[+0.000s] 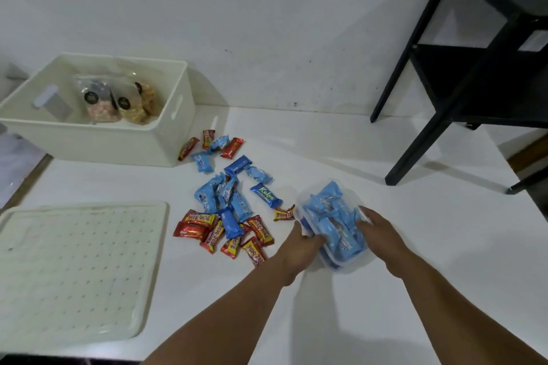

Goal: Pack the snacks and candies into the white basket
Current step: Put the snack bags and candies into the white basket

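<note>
The clear container [332, 222], full of blue candy packets, sits on the table [385, 320] just right of the loose candy pile [228, 213]. The left hand [301, 249] and right hand [376, 231] grip its two sides. The white basket [89, 139], holding bagged snacks [118, 101], stands beyond the pile, its lid [74, 272] left of it.

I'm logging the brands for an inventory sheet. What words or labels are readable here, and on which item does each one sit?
"Kalpa": on the dark blue wrapper lying apart from the pile.
"beng-beng": on the red and yellow wrapper at the left of the pile, and on several like it.
Light blue wrappers: print too blurred to read.
Round black labels on the clear bags in the white basket: too small to read.
</note>
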